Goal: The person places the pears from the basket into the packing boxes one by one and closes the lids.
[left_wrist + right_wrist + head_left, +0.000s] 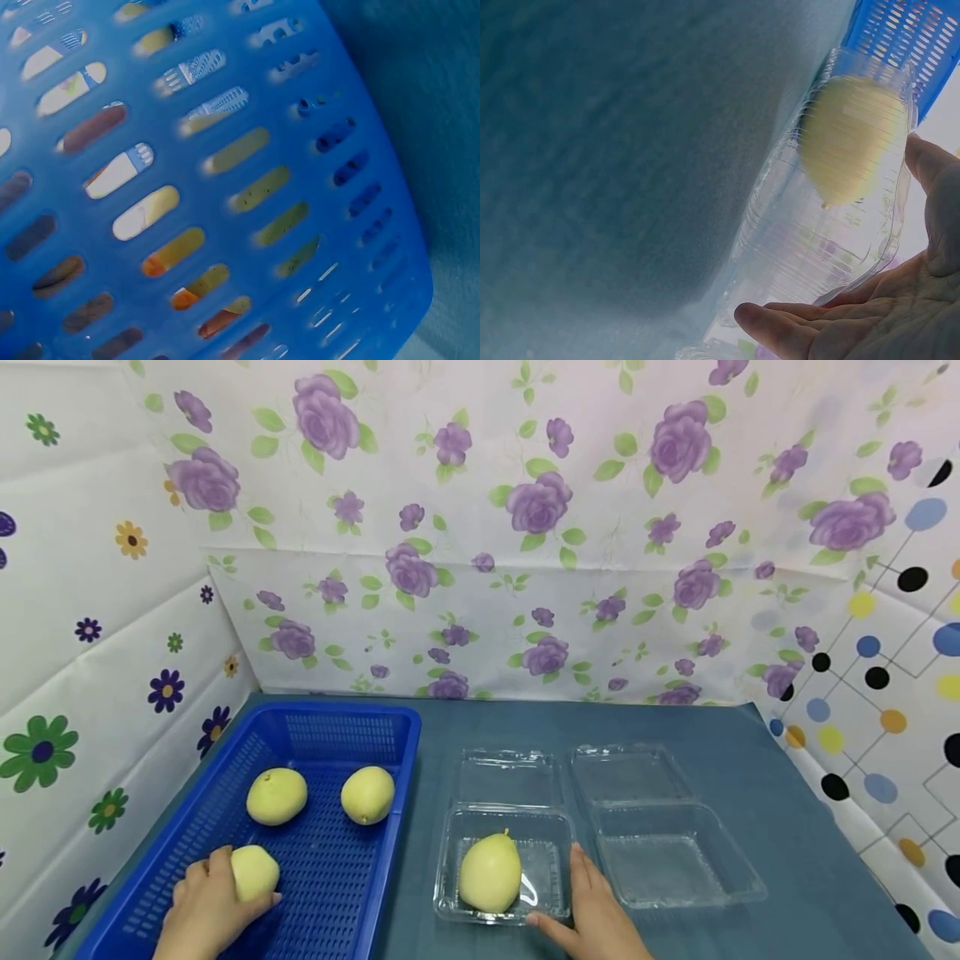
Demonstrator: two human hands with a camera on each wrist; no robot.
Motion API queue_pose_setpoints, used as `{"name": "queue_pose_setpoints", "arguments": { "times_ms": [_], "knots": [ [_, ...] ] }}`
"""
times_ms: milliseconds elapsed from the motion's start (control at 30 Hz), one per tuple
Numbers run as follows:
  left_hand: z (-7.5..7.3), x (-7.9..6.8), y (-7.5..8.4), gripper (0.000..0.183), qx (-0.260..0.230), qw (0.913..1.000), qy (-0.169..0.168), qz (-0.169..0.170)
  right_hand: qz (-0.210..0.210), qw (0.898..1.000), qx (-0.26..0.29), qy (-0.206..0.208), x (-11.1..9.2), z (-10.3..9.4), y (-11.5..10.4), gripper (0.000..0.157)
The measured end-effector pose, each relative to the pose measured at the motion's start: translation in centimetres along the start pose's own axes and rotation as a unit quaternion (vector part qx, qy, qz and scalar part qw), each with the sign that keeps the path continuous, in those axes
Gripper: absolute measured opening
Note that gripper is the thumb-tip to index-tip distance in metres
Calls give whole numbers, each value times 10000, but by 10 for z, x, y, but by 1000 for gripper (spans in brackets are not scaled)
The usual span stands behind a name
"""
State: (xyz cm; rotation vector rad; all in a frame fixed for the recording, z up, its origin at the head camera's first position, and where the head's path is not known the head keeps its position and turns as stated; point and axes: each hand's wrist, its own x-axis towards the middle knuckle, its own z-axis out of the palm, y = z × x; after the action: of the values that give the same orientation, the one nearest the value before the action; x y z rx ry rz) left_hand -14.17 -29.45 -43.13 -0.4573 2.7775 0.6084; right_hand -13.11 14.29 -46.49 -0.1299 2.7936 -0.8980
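Head view: the left grip (206,906) curls around a fruit (257,870) inside the blue basket (322,881), while the right grip (600,910), fingers extended, touches the clear box (546,860), apparently steadying it.

Your left hand (210,900) is curved in a grip, back of the hand up, its thumb pointing right, apart from the fingers. Your right hand (602,912) points forward with fingers nearly straight — thumb spread leftward, palm showing in the right wrist view.
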Motion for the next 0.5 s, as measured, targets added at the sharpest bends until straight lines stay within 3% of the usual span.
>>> {"name": "queue_pose_setpoints", "arguments": {
  "times_ms": [233,500],
  "knots": [
    [-2,0,-3,109,51,10000,-50,-43,49,10000,30,-9,2,2,1,111],
    [-2,-3,-1,95,151,9998,130,20,124,9999,-17,-50,3,2,0,112]
  ]
}}
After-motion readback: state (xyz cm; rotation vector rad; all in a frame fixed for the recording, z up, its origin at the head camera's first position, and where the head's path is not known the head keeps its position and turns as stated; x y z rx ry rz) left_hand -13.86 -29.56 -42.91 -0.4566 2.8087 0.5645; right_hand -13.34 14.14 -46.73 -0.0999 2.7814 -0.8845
